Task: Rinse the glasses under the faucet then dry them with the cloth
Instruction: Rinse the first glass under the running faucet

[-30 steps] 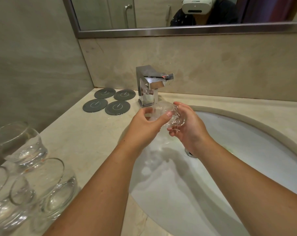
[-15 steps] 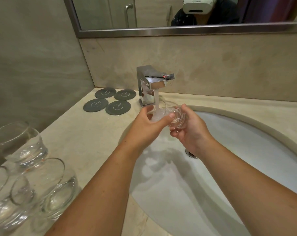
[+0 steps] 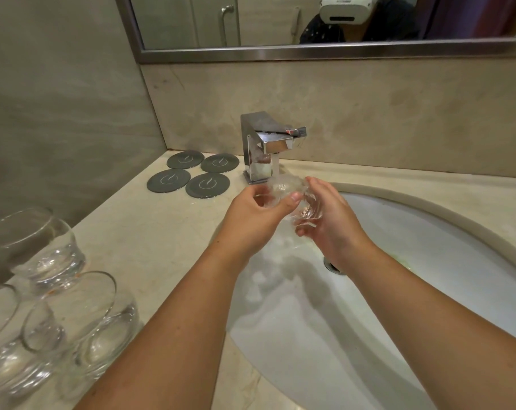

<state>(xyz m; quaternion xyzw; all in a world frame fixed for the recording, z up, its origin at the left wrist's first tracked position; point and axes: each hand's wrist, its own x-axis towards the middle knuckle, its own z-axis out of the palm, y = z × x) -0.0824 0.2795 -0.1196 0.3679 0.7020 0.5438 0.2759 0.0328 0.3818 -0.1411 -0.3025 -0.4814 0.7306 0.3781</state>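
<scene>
A clear round glass (image 3: 283, 192) is held on its side right under the spout of the square chrome faucet (image 3: 264, 146), over the white sink basin (image 3: 428, 247). Water runs from the spout onto it. My left hand (image 3: 251, 220) grips its rim end, thumb across the front. My right hand (image 3: 330, 220) cups its thick base. Three more clear glasses (image 3: 41, 250) stand on the counter at the near left; one more (image 3: 100, 329) is closest to my left forearm. No cloth is in view.
Several dark grey round coasters (image 3: 191, 176) lie on the beige stone counter (image 3: 138, 232) left of the faucet. A wall closes the left side, and a framed mirror (image 3: 310, 51) hangs above the backsplash. The sink drain (image 3: 332, 266) shows below my right wrist.
Water started flowing from the faucet onto the glass. Both hands turned the glass slightly under the stream and stayed in the same place.
</scene>
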